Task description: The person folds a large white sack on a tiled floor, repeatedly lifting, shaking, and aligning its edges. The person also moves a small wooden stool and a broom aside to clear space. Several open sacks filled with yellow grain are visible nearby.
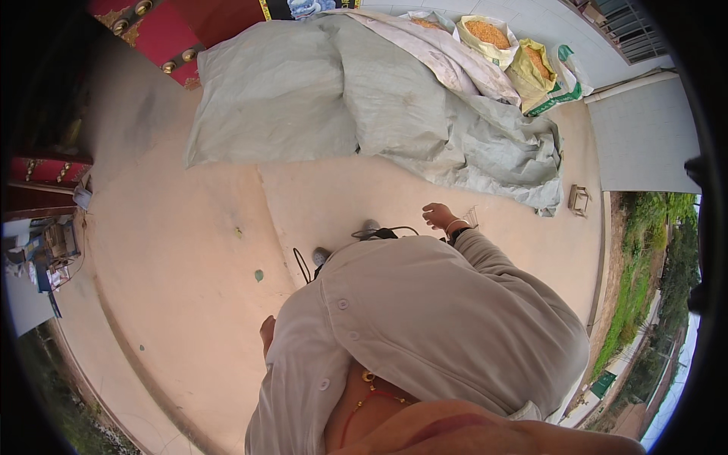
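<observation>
My right hand (437,216), with a bracelet and a dark band at its wrist, hangs in front of me at the right. Its fingers are loosely curled and apart, and I see nothing in them. Several thin wire prongs (471,216) show just beyond that wrist; what they belong to is hidden. Of my left hand (267,333), only a part shows past the sleeve at the left, so its fingers cannot be made out. Ahead on the concrete floor (187,227) lies a large grey-green woven tarpaulin (392,108), creased and bulging over something covered.
Behind the tarpaulin stand sacks of orange-yellow grain, among them a white sack (463,45) and a yellow sack (515,85). A small stool (579,200) is at the right. Red doors (165,34) with brass knobs rise at the upper left. Boxes and clutter (57,244) sit far left.
</observation>
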Demonstrator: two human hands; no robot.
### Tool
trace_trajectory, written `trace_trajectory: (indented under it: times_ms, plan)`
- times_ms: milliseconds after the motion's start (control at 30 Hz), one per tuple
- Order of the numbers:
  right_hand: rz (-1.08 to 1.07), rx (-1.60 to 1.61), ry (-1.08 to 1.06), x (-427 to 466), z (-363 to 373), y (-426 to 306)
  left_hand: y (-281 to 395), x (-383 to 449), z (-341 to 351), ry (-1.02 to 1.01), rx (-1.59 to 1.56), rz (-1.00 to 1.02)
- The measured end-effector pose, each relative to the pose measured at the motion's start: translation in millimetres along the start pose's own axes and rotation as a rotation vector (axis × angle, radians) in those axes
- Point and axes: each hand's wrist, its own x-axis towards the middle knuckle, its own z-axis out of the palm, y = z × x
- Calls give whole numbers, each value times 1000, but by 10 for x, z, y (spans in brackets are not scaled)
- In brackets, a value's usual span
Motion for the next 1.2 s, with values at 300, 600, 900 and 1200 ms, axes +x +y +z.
trace_trajectory:
  times_ms: [300,600,900,1200]
  plan:
    - [66,-39,-174,84,-666,679,1022,444,-464,85,-627,-256]
    - [125,406,64,41,-145,238,1166,219,-353,110,-139,-209]
    - [34,333,26,-88,482,116,71,293,-846,10,314,-118]
    - [49,403,80,-304,763,319,-292,493,-929,-74,314,-42]
